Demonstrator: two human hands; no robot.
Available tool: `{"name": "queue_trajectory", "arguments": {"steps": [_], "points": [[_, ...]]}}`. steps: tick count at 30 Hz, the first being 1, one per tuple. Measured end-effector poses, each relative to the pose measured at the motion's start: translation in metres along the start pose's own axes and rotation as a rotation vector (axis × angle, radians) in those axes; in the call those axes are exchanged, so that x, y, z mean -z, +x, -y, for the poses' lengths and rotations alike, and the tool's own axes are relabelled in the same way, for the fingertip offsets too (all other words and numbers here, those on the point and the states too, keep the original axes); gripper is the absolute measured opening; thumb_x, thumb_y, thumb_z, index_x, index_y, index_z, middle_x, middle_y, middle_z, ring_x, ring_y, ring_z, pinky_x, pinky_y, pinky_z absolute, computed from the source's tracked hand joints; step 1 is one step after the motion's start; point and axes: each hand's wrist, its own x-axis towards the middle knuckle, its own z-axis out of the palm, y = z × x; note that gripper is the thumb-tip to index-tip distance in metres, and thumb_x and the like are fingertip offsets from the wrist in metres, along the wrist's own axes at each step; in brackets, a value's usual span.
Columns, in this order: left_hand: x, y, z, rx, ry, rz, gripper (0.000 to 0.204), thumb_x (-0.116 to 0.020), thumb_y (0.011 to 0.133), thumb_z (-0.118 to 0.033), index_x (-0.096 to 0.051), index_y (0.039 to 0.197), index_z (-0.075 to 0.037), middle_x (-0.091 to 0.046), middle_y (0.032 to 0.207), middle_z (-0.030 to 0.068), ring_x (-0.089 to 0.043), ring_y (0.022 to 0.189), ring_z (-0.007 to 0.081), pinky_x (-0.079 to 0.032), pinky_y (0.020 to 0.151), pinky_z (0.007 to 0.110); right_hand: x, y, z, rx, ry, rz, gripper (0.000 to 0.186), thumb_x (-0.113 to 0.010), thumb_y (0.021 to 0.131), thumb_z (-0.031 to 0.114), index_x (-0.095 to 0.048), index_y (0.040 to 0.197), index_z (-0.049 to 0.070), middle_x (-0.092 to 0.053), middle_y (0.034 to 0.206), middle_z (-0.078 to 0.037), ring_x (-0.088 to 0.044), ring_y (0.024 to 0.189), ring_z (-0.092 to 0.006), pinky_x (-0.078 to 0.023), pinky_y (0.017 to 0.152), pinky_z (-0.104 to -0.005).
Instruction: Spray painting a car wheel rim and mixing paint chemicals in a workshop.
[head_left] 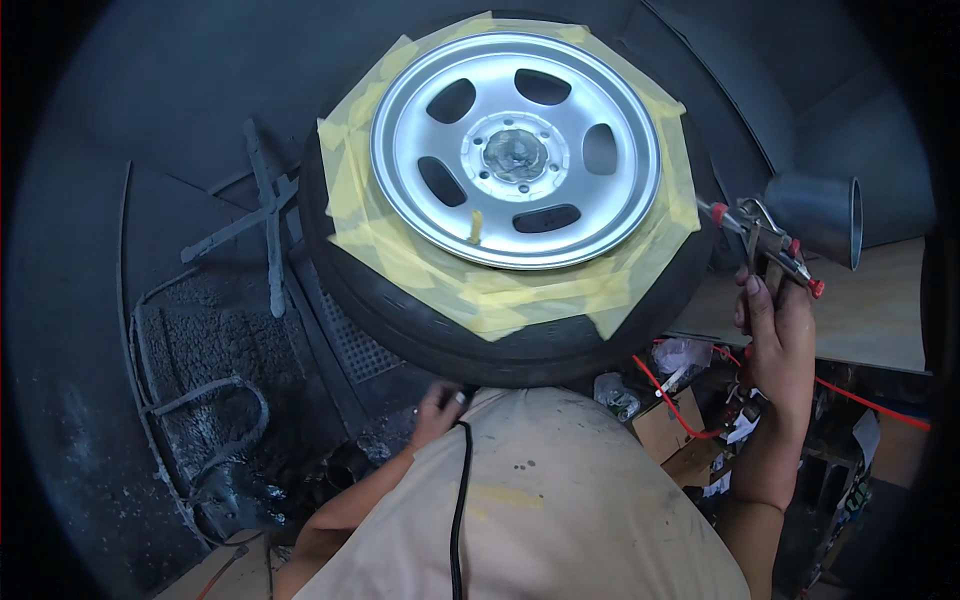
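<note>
1. Silver wheel rim (515, 153) sits up ahead of both hands, inside a black tyre (470, 355), with its round front facing me.
2. Yellow tape (385, 270) goes all around the rim and covers some of the tyre.
3. From far off, I see the right hand (780, 330) wrapped around a spray gun (768, 243).
4. What matters most to me: the gun's long body slants up and left, toward the tyre's right side. The rim is left of this grip. I can't tell if the nose touches rubber.
5. Its grey cup (815, 215) sticks out right.
6. The left hand (437, 412) is low, near the tyre's bottom edge, fingers bent. I can't tell if it holds anything.
</note>
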Motion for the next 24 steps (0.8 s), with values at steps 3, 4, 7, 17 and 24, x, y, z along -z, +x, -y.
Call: {"name": "queue_trajectory", "arguments": {"steps": [3,4,7,17,24], "points": [[0.036,0.013,0.014,0.117,-0.074,0.284,0.034,-0.055,0.098,-0.012,-0.052,0.13,0.0,-0.063,0.102,0.0102,-0.057,0.088,0.0164,-0.045,0.081,0.028,-0.01,0.001,0.012,-0.131,-0.124,0.104,0.016,-0.049,0.101,0.006,-0.057,0.107,-0.007,-0.057,0.076,-0.006,-0.048,0.062,-0.0122,-0.042,0.058,-0.0248],[0.047,0.018,0.02,0.155,-0.098,0.379,0.033,-0.056,0.097,-0.01,-0.052,0.128,0.0,-0.063,0.098,0.0096,-0.057,0.087,0.0158,-0.045,0.08,0.027,-0.016,0.002,0.017,-0.175,-0.166,0.138,0.016,-0.049,0.101,0.006,-0.057,0.107,-0.007,-0.057,0.077,-0.007,-0.048,0.062,-0.0122,-0.042,0.058,-0.0247],[0.069,0.057,0.04,0.222,-0.189,0.304,0.026,-0.057,0.097,-0.012,-0.059,0.12,0.001,-0.063,0.089,0.007,-0.055,0.079,0.0137,-0.045,0.073,0.025,-0.047,0.001,0.028,-0.155,-0.06,0.26,0.016,-0.049,0.101,0.006,-0.057,0.106,-0.007,-0.058,0.078,-0.007,-0.049,0.063,-0.0121,-0.042,0.058,-0.0249],[0.228,0.237,0.017,0.084,-0.446,-0.379,0.035,-0.043,0.1,-0.021,-0.053,0.13,-0.005,-0.061,0.096,0.0051,-0.054,0.074,0.0152,-0.045,0.071,0.027,-0.199,0.018,0.09,-0.078,0.121,0.076,0.014,-0.05,0.1,0.005,-0.058,0.104,-0.006,-0.059,0.078,-0.007,-0.048,0.063,-0.0116,-0.042,0.058,-0.0249],[0.285,0.266,0.022,-0.346,-0.117,-0.504,0.034,-0.044,0.1,-0.021,-0.046,0.131,-0.007,-0.051,0.114,0.01,-0.049,0.098,0.0163,-0.044,0.081,0.029,-0.27,0.024,0.135,-0.141,0.034,0.289,0.014,-0.05,0.1,0.005,-0.059,0.104,-0.006,-0.058,0.078,-0.007,-0.047,0.062,-0.0111,-0.041,0.058,-0.0236]]}}
